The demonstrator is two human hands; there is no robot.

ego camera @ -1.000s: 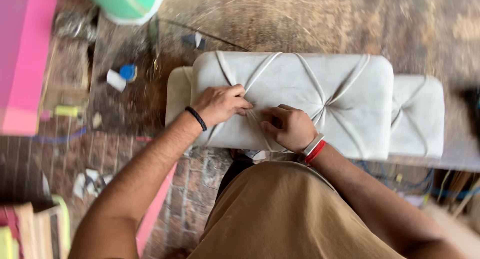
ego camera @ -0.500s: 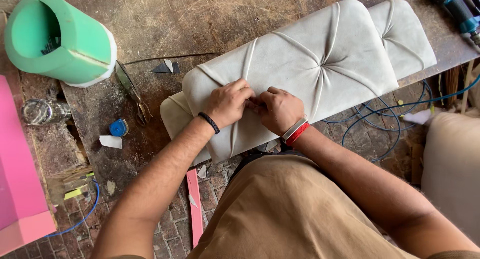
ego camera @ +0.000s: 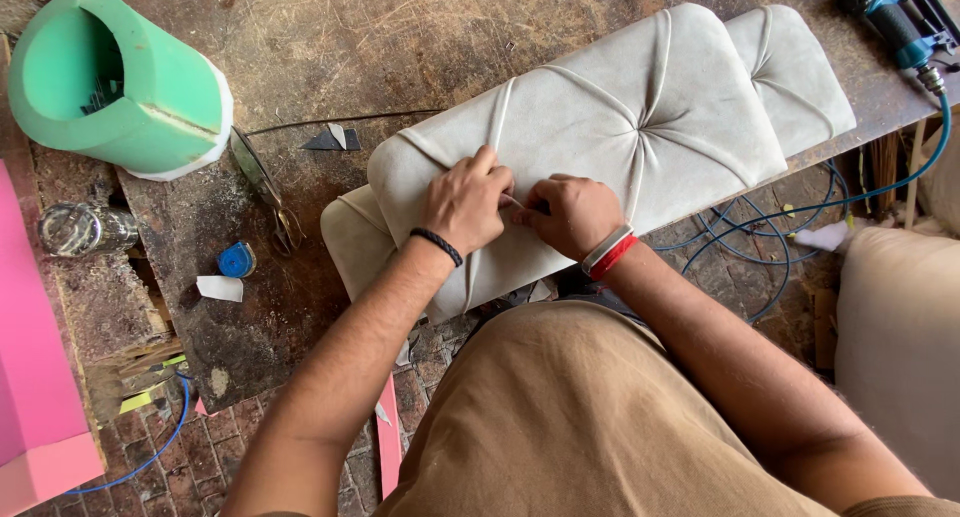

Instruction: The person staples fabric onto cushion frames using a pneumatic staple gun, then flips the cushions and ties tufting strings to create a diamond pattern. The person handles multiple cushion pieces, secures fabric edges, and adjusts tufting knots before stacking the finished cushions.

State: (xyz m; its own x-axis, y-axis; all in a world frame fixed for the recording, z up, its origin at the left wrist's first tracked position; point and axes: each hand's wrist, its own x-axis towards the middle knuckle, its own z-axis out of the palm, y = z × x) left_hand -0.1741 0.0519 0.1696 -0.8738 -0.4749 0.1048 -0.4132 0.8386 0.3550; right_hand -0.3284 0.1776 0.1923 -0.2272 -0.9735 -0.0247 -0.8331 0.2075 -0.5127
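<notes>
Both hands pinch a fold at frame centre — left hand (ego camera: 463,202), right hand (ego camera: 566,213) — grip closed on the tufted cushion (ego camera: 600,127); fingertips hidden. Green foam roll (ego camera: 120,82) upper left, scissors (ego camera: 262,187) beside it on the surface (ego camera: 300,37).

No signs, no screens, no proper labels anywhere in shot. The nearest thing to packaging sits on the left of the table (ego camera: 300,37): a small round blue tub or lid (ego camera: 237,260), and touching distance below it a little white slip (ego camera: 219,288), flat and blank from here. Left of those, at the table's edge, a clear round glass jar (ego camera: 75,227) lies on the wood.
</notes>
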